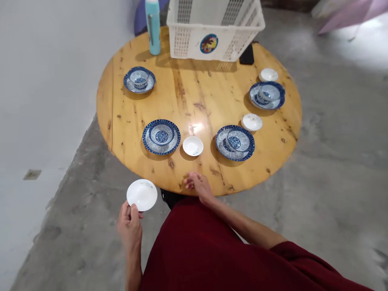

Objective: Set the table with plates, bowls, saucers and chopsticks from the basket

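Note:
My left hand grips a small white bowl by its near rim, with the thumb on top. It holds the bowl over the floor, just off the table's front left edge. My right hand hovers at the front edge of the table, holding nothing, its fingers loosely bent and a little apart. Nearest to it stands another small white bowl. On either side of that bowl sit blue-patterned plates, the left plate and the right plate, each with a patterned bowl on it.
The oval wooden table also bears plates with bowls at far left and right. White bowls stand by the right-hand settings. Along the back are a turquoise bottle, a white plastic basket and a black phone.

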`<state>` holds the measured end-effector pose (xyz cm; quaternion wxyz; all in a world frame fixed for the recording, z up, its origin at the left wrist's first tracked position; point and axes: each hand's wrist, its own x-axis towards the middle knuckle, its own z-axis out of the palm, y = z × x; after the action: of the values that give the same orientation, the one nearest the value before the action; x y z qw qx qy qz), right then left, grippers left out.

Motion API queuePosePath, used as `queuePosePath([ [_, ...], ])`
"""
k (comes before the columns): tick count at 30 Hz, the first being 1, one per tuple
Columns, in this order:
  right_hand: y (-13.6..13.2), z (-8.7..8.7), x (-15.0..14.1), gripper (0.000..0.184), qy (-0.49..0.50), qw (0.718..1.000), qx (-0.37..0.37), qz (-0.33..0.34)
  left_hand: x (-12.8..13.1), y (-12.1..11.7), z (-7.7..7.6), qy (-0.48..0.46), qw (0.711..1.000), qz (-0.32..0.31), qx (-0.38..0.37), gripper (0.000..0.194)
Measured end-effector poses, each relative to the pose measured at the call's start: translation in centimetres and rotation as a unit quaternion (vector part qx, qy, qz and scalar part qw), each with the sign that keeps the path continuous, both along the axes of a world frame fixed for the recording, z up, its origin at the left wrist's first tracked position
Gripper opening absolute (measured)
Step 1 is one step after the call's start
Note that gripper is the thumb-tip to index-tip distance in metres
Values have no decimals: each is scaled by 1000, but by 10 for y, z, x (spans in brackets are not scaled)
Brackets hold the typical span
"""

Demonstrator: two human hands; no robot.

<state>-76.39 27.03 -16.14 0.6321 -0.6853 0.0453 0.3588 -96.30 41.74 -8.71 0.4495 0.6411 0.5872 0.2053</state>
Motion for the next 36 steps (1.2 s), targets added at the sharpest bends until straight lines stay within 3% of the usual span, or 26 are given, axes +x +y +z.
queuePosePath([
  [3, 5, -16, 32, 46, -35, 989, -32, -140, 14, 43, 4, 6, 1000, -13, 3, 36],
  [6, 17, -23, 53, 45, -59, 979, -38, -191, 29, 76, 5, 2, 1000, -21, 9, 35],
  [12, 42, -30, 70, 40, -73, 969, -51, -232, 54, 111, -1, -5, 998, -58, -10, 32],
  [21, 60, -33, 72, 24, -106, 953, -111, -261, 88, 171, -23, -36, 988, -141, -45, 31],
  [27, 67, -34, 69, 33, -98, 943, -145, -282, 128, 236, -19, -27, 966, -253, -42, 26],
  [31, 78, -29, 72, 30, -101, 928, -184, -308, 158, 281, -24, -13, 957, -290, -23, 27],
  [36, 85, -25, 78, 24, -115, 910, -201, -344, 196, 309, -33, -39, 940, -337, -29, 22],
])
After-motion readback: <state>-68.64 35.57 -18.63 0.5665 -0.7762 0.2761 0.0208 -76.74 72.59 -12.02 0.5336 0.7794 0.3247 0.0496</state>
